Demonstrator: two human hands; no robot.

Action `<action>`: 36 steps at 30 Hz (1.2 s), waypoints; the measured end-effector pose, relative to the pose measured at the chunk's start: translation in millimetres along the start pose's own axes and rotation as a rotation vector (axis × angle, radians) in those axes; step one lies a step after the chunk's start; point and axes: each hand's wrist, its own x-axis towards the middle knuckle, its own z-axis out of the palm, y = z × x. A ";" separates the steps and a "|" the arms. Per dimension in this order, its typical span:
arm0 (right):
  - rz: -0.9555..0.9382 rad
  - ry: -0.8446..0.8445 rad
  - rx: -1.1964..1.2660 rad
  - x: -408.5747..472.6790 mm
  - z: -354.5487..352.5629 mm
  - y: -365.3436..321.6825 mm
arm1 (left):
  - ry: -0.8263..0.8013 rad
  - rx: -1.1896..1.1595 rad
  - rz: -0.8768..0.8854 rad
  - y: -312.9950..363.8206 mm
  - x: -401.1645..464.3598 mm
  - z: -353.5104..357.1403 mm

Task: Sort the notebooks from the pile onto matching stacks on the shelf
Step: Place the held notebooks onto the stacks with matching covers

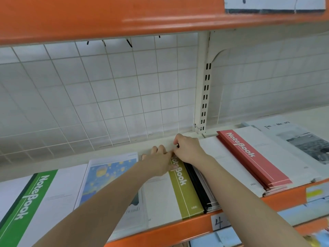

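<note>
Your left hand [161, 157] presses flat and your right hand [187, 148] pinches the far edge of the olive notebook [185, 189] left of the red stack [252, 157]; a careless shove could skew it off the black notebooks [197, 186] beneath.

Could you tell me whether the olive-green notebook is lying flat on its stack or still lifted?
Flat: the olive-green notebook lies cover-up on its stack, both hands at its far edge.
</note>
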 end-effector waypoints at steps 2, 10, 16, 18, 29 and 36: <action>-0.008 -0.003 -0.024 0.7 0.6 0.3 | -0.021 0.022 0.003 0.3 -2.2 -2.7; -0.075 -0.054 -0.275 -2.6 2.7 -3.5 | 0.001 0.044 -0.004 -0.4 -3.3 2.3; -0.046 -0.185 -0.319 -1.6 -5.6 -15.5 | 0.128 0.106 0.071 -12.5 -19.6 8.1; -0.038 -0.199 -0.309 -1.6 -6.2 -19.6 | 0.215 0.092 0.102 -12.4 -24.9 4.7; -0.098 -0.045 -0.200 -4.9 1.6 -76.7 | 0.601 -0.232 -0.167 -84.6 -100.3 -16.1; 0.114 -0.158 0.605 -31.7 45.2 -133.5 | 0.505 -0.913 -0.514 -136.8 -151.4 21.3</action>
